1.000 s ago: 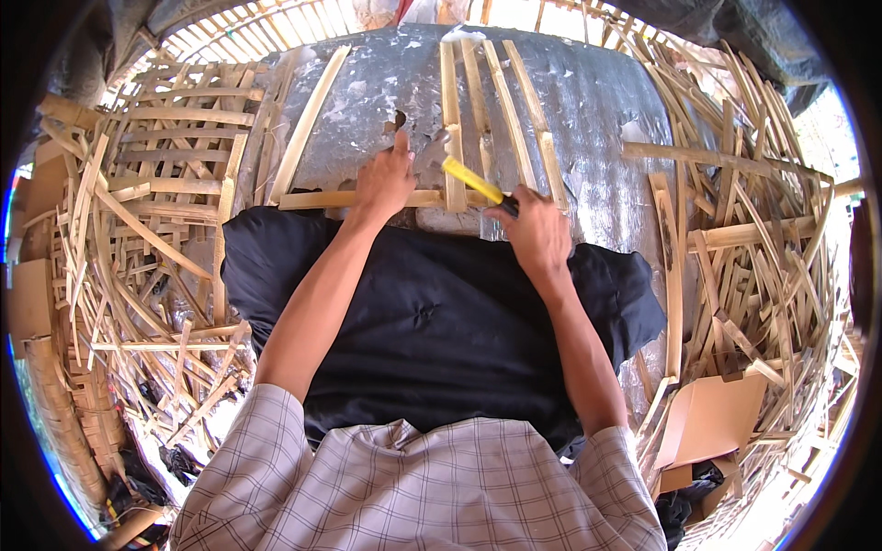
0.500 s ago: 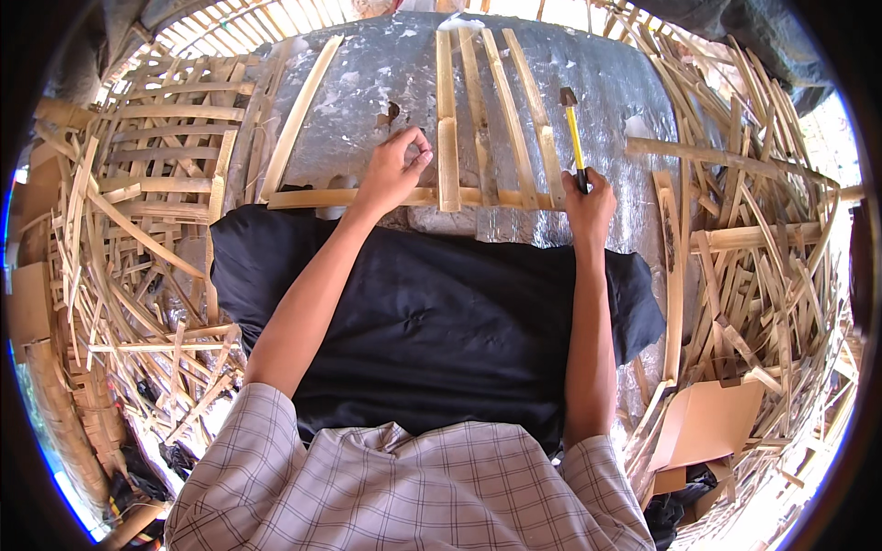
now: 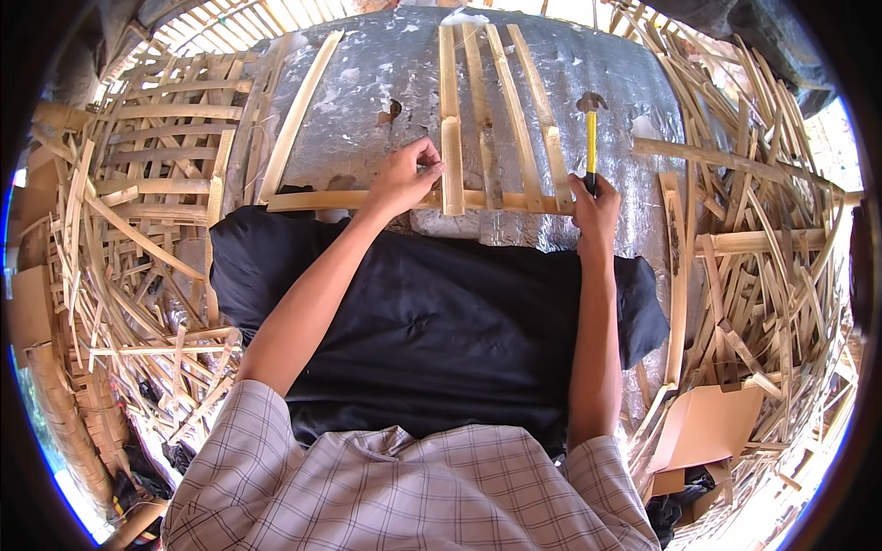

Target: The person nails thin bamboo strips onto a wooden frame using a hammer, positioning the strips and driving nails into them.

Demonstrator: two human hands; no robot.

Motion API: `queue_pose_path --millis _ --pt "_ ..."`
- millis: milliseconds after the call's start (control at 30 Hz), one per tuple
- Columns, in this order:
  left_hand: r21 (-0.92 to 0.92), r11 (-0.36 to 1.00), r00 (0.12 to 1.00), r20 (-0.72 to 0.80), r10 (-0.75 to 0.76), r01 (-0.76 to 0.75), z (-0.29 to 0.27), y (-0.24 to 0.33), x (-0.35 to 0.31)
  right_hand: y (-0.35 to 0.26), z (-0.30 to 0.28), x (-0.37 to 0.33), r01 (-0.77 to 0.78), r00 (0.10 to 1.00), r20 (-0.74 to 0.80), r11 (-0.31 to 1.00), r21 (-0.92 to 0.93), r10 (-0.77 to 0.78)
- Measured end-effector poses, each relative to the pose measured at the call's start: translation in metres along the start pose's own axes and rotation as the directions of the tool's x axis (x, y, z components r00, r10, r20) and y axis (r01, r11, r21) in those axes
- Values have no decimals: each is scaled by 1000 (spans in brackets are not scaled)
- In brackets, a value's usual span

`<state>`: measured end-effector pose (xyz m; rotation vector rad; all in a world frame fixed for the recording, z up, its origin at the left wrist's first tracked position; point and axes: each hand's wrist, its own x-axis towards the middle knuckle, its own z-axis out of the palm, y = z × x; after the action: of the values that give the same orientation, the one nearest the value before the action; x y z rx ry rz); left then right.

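Note:
My right hand is wrapped round the black grip of a hammer with a yellow shaft. Its head points away from me, above the metal-covered surface. My left hand has its fingers pinched together at the near end of an upright bamboo strip. Whatever the fingertips hold is too small to make out. Several lengthwise strips lie side by side, their near ends over a crosswise bamboo strip. Farther left, a slanting strip meets that crosswise piece.
Black cloth covers my lap. A woven bamboo lattice stands on the left. Loose bamboo strips are heaped on the right, with a longer piece jutting toward the work surface. An open cardboard box sits low on the right.
My left hand has shifted right, to the near end of the upright strip. The right hand has moved slightly right with the hammer, which now stands more upright in the picture.

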<state>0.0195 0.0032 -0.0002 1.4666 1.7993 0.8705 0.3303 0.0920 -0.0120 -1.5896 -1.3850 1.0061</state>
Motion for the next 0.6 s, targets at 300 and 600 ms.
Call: queue_pose_path --millis 300,600 --pt "-98 995 997 -69 -30 23 6 -9 8 0 -3 0 -55 998 20 998 35 54" --pt "-297 955 998 -58 -6 -11 11 -20 13 -1 -4 -2 -69 997 38 997 45 68"
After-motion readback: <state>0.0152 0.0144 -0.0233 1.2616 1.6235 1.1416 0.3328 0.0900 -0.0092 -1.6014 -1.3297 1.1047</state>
